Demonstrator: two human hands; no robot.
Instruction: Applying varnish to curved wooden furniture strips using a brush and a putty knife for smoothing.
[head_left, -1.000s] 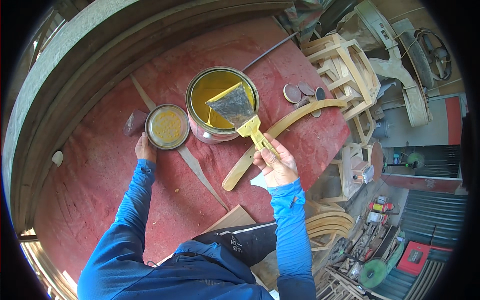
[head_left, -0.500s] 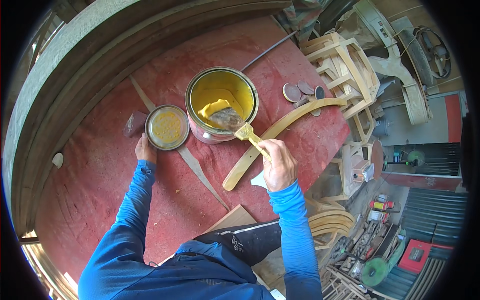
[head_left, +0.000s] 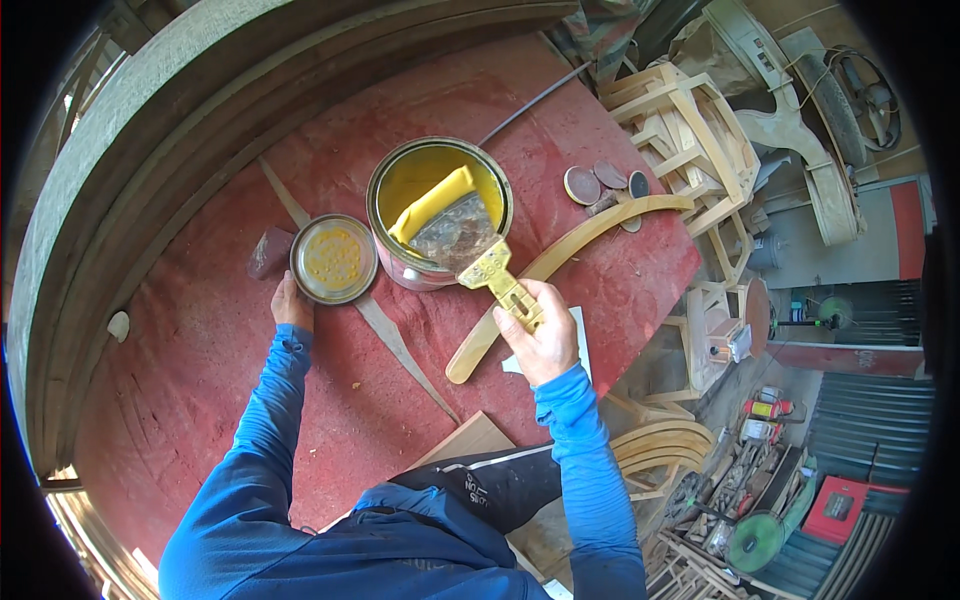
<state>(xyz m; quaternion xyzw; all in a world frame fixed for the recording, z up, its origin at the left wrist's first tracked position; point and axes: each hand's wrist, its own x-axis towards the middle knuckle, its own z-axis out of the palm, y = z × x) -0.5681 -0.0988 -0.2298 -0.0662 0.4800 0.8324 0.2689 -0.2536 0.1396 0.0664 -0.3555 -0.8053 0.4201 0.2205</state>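
Observation:
My right hand grips the yellow handle of a putty knife. A thick roll of yellow putty lies along its blade edge, over the mouth of an open round can whose inner wall is coated yellow. My left hand is closed on the rim of a round metal lid, tilted up beside the can. Yellow smears mark the lid's face. Just behind that hand sits a dark reddish block.
A curved wooden slat lies right of the can on the red table. Several sanding discs are beyond it. Large curved beams border the far left. Wooden frames stand at the right.
The putty knife has turned so its blade faces me more broadly, and the putty now spreads along its edge. My right hand has rotated and dropped slightly; my left hand stays put.

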